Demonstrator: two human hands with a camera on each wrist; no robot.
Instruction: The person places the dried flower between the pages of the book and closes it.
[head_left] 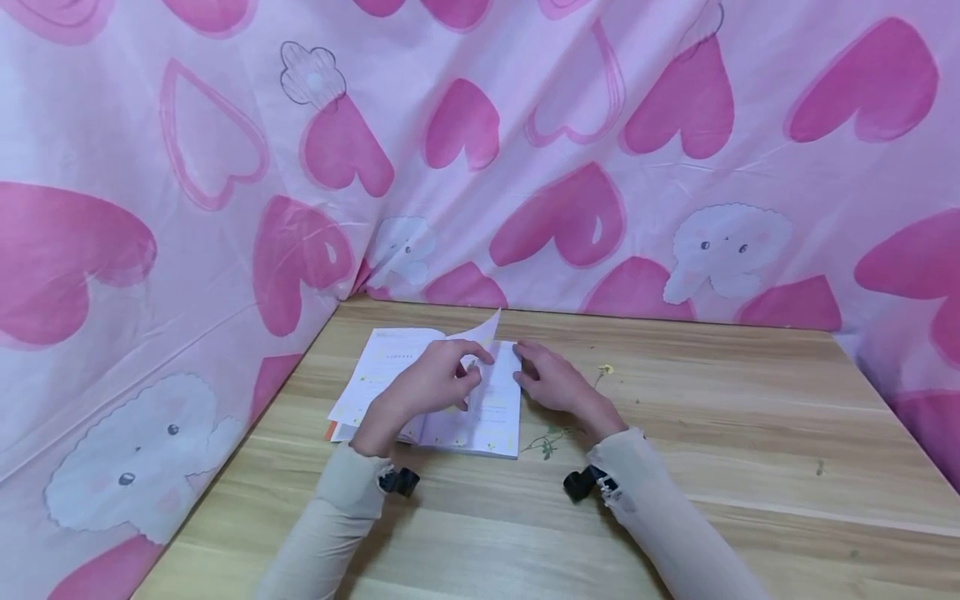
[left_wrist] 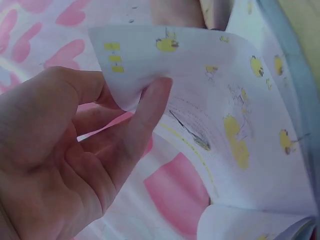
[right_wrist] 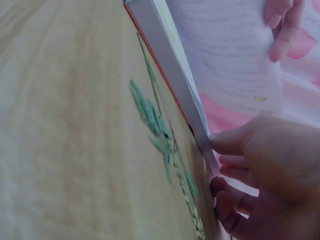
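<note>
An open book (head_left: 498, 429) with white pages and small yellow drawings lies on the wooden table. My left hand (head_left: 427, 379) pinches a raised page (left_wrist: 200, 60) near its corner between thumb and fingers, and the page bows upward. On that page the left wrist view shows a thin dark stem-like mark (left_wrist: 192, 132). At the book's right edge is my right hand (head_left: 558, 383), its thumb (right_wrist: 230, 142) against the edge of the pages and its curled fingers low beside the cover. A green leafy sprig (right_wrist: 152, 117) lies on the table alongside the book, partly behind the right hand in the head view.
A small yellow flower (head_left: 605, 369) shows just beyond the right hand. Pink cloth (head_left: 555, 167) with hearts hangs along the table's back and left sides. Small marks dot the wooden tabletop (head_left: 750, 433) to the right. Black wrist cameras (head_left: 579, 485) sit at both cuffs.
</note>
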